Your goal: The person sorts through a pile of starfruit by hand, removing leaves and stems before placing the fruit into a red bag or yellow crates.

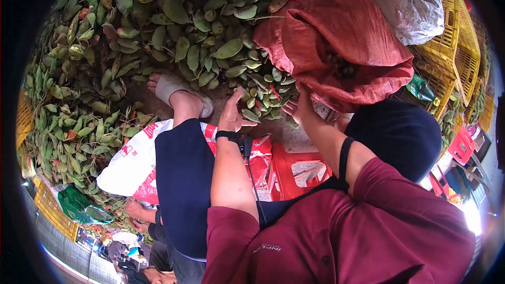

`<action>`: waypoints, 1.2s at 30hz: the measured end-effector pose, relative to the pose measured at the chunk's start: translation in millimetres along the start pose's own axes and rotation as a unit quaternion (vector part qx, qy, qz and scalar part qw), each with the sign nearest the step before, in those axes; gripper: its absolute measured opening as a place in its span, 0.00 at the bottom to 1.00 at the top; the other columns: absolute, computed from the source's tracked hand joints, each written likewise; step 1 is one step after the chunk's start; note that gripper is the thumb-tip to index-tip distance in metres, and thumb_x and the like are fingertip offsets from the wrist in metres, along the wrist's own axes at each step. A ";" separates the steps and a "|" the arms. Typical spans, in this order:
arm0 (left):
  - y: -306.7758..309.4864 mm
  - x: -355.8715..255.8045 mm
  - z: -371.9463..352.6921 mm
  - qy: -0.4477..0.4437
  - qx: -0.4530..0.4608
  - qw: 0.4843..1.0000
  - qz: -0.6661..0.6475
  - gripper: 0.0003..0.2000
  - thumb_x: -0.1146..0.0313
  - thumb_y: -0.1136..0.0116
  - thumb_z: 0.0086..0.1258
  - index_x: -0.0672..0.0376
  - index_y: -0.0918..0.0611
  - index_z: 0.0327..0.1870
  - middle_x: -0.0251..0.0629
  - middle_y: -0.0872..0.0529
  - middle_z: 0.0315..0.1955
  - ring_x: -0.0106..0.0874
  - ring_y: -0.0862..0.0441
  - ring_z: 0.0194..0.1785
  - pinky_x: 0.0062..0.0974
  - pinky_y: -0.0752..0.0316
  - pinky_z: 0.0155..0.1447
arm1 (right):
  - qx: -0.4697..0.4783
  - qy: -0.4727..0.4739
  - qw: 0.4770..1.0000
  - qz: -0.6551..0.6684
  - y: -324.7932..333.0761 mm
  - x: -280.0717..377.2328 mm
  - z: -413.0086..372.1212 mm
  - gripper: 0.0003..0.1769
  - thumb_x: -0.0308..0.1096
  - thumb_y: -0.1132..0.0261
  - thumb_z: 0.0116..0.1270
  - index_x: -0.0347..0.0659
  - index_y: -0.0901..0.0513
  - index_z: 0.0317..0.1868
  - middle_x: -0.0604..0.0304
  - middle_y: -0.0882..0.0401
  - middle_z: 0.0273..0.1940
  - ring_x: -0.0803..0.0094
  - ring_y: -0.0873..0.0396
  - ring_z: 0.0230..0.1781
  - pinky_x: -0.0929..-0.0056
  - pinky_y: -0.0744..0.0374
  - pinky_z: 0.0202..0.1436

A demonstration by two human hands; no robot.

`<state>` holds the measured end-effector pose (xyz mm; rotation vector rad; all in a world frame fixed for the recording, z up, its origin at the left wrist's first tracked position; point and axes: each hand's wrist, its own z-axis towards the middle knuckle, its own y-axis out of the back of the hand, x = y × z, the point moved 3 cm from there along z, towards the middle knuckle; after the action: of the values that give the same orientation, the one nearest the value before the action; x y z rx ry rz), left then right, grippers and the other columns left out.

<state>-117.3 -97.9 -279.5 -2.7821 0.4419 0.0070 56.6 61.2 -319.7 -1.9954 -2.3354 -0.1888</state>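
Apart — left hand (234, 115), right hand (301, 106), greenery (263, 97) between

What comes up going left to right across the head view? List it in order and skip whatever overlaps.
Green plastic bag → sandaled foot → left hand → right hand → green bottle.

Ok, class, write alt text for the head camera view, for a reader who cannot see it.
A person's bare left hand and right hand are open on either side of green pods or leaves, at the edge of a wide heap. Beside the right hand is a red sack, with yellow crates beyond.
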 end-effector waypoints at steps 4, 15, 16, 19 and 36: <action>-4.8 -4.9 -1.3 0.018 -0.034 0.999 0.014 0.47 0.26 0.40 0.61 0.44 0.35 0.77 0.43 0.36 0.76 0.59 0.34 0.73 0.81 0.42 0.63 | 0.011 0.087 0.989 -0.119 -15.3 10.9 -11.4 0.50 0.68 0.29 0.55 0.61 0.39 0.74 0.60 0.30 0.69 0.52 0.25 0.62 0.38 0.28 0.61; -17.3 4.7 4.8 0.050 0.011 0.995 -0.086 0.44 0.33 0.36 0.63 0.44 0.35 0.77 0.40 0.34 0.76 0.54 0.39 0.77 0.85 0.53 0.66 | 0.117 0.118 0.955 -0.245 -52.9 27.4 -26.8 0.41 0.58 0.31 0.61 0.44 0.28 0.68 0.51 0.24 0.65 0.56 0.25 0.63 0.46 0.25 0.61; -12.9 8.6 13.8 0.062 -0.005 0.993 -0.098 0.42 0.35 0.35 0.64 0.44 0.33 0.76 0.40 0.33 0.75 0.55 0.35 0.76 0.84 0.52 0.67 | 0.100 0.097 0.957 -0.253 -54.8 28.0 -39.1 0.41 0.58 0.31 0.61 0.45 0.29 0.69 0.52 0.26 0.67 0.54 0.26 0.65 0.41 0.25 0.62; -10.5 11.0 22.6 0.037 0.002 0.998 -0.058 0.40 0.36 0.35 0.65 0.43 0.32 0.75 0.40 0.33 0.75 0.55 0.34 0.74 0.83 0.52 0.67 | 0.148 0.078 0.936 -0.308 -47.0 24.6 -24.2 0.39 0.58 0.34 0.64 0.51 0.33 0.72 0.55 0.31 0.71 0.52 0.30 0.69 0.32 0.25 0.60; -66.0 -21.8 -135.8 -0.211 0.072 0.974 0.042 0.31 0.57 0.34 0.68 0.45 0.28 0.73 0.33 0.17 0.59 0.38 0.15 0.56 0.62 0.19 0.53 | 0.340 0.231 0.849 -0.332 -59.5 72.6 -182.2 0.37 0.44 0.32 0.66 0.51 0.31 0.75 0.50 0.22 0.60 0.56 0.20 0.58 0.52 0.12 0.46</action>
<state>-124.2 -74.9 -128.8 -2.5213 0.4283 0.5507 -19.2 98.6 -133.0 -0.6894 -2.2054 0.1148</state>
